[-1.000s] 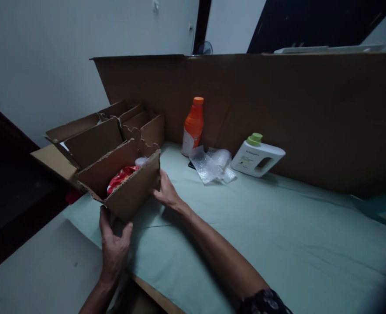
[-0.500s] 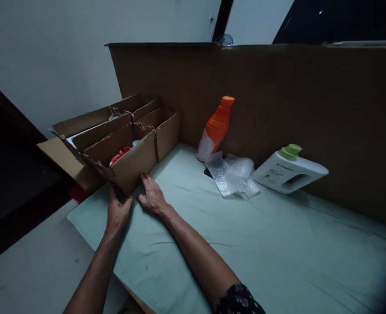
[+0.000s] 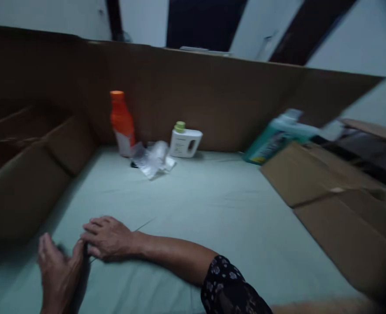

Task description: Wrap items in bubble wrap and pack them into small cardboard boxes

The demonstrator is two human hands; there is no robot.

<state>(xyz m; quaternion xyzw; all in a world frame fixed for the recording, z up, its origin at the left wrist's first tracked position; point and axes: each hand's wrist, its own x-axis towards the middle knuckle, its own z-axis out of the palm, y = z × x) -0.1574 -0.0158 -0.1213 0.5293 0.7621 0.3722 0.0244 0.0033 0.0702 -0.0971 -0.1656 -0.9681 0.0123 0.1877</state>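
My left hand [image 3: 60,268] is at the lower left, thumb and fingers apart and nothing in it. Just right of it, my right hand [image 3: 108,238] rests palm down on the pale green cloth [image 3: 193,196], fingers stretched out and slightly blurred. Beyond both hands, at the left edge, stands a divided cardboard box [image 3: 25,192]; neither hand touches it. Its inside is dark and hard to make out. Farther back are an orange bottle [image 3: 122,124] and a crumpled piece of bubble wrap [image 3: 153,159].
A white jug with a green cap [image 3: 181,144] stands by the cardboard wall [image 3: 186,96] at the back. A tilted teal bottle [image 3: 274,137] is at the back right. Another cardboard box [image 3: 340,218] takes up the right side. A small dark object [image 3: 134,165] peeks out beside the bubble wrap.
The view has swung right, bringing the teal bottle and right-hand box into sight. Both hands have come off the divided box and back towards me.
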